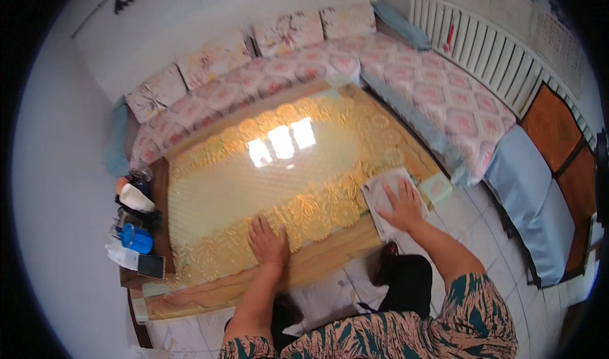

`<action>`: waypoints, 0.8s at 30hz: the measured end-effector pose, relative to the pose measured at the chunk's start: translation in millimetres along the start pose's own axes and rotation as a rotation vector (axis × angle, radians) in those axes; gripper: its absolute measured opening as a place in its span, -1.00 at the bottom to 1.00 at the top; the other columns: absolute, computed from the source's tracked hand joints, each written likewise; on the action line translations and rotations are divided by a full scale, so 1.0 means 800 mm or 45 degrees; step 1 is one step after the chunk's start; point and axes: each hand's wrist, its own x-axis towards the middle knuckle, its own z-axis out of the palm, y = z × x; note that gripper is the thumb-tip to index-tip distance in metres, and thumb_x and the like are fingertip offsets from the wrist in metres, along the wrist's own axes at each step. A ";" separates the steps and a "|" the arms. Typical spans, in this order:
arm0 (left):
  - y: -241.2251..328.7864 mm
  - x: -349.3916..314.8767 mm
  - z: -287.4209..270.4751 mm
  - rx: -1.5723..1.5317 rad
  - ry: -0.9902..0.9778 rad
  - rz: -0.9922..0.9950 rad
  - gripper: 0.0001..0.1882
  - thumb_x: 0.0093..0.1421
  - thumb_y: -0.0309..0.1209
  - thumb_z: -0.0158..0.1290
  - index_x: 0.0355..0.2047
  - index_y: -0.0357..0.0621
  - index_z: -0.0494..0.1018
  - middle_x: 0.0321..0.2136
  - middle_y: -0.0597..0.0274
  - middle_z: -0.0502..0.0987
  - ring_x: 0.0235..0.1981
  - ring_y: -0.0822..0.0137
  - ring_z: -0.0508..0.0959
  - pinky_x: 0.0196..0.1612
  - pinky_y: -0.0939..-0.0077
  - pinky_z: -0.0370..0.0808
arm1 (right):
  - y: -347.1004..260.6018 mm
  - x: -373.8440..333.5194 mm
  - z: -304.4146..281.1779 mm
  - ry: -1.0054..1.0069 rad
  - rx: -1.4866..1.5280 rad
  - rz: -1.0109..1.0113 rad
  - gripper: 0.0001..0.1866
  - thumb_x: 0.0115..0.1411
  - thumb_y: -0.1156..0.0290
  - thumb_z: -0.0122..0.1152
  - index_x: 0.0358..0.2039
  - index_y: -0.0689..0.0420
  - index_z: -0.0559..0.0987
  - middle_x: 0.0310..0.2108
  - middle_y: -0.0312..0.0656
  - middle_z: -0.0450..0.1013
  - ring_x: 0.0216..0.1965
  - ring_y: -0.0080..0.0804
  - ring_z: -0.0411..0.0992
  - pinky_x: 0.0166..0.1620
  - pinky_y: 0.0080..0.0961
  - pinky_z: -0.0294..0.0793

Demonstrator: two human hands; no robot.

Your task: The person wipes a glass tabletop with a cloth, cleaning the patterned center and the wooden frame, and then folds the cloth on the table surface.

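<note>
A low table with a marbled tan edge [209,299] bears a glossy gold-and-cream lace-patterned cover [216,194]. My left hand [266,241] lies flat on the near part of the cover, fingers stretched out, with nothing in it. Over at the table's near right corner, my right hand [401,205] rests with spread fingers on a folded white cloth [379,200]. Part of that cloth reaches past the table's edge. The palm hides its middle.
A side stand at the table's left holds a blue cup [136,238], a dark flat box [151,266] and other small items. Along the back and right runs a sofa with pink patterned covers [438,86] and cushions [212,59]. A white radiator [482,51] lines the right wall.
</note>
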 end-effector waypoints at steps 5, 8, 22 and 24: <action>0.005 0.001 -0.018 0.011 -0.061 -0.046 -0.32 0.23 -0.05 -0.06 0.22 -0.27 0.18 0.26 0.00 0.16 0.31 0.01 0.09 0.32 0.07 -0.01 | -0.008 0.044 0.011 0.009 0.038 -0.053 -0.19 0.11 -0.26 0.04 0.31 -0.15 0.22 0.32 0.23 -0.03 0.33 0.19 -0.08 0.29 0.05 -0.11; 0.013 0.006 -0.019 0.002 -0.086 -0.042 -0.32 0.22 -0.08 -0.05 0.22 -0.29 0.17 0.26 -0.02 0.15 0.31 0.00 0.08 0.32 0.07 -0.03 | -0.005 0.069 0.024 0.054 0.029 -0.070 -0.18 0.09 -0.26 0.05 0.30 -0.14 0.22 0.31 0.22 -0.02 0.33 0.20 -0.07 0.28 0.05 -0.09; -0.002 0.006 -0.018 0.019 -0.041 -0.001 -0.35 0.19 -0.17 -0.03 0.21 -0.28 0.17 0.23 -0.04 0.18 0.29 -0.04 0.10 0.32 0.04 -0.03 | -0.276 0.126 0.051 -0.265 0.393 -0.645 -0.17 0.09 -0.29 -0.01 0.31 -0.13 0.23 0.36 0.23 -0.11 0.40 0.17 -0.21 0.36 -0.02 -0.25; 0.006 0.008 -0.021 0.017 -0.061 -0.005 -0.37 0.19 -0.18 -0.05 0.20 -0.27 0.17 0.23 -0.04 0.18 0.29 -0.03 0.10 0.32 0.05 -0.03 | -0.262 0.146 0.059 -0.303 0.447 -0.638 -0.19 0.11 -0.29 -0.05 0.31 -0.13 0.24 0.36 0.21 -0.12 0.39 0.16 -0.21 0.36 -0.01 -0.26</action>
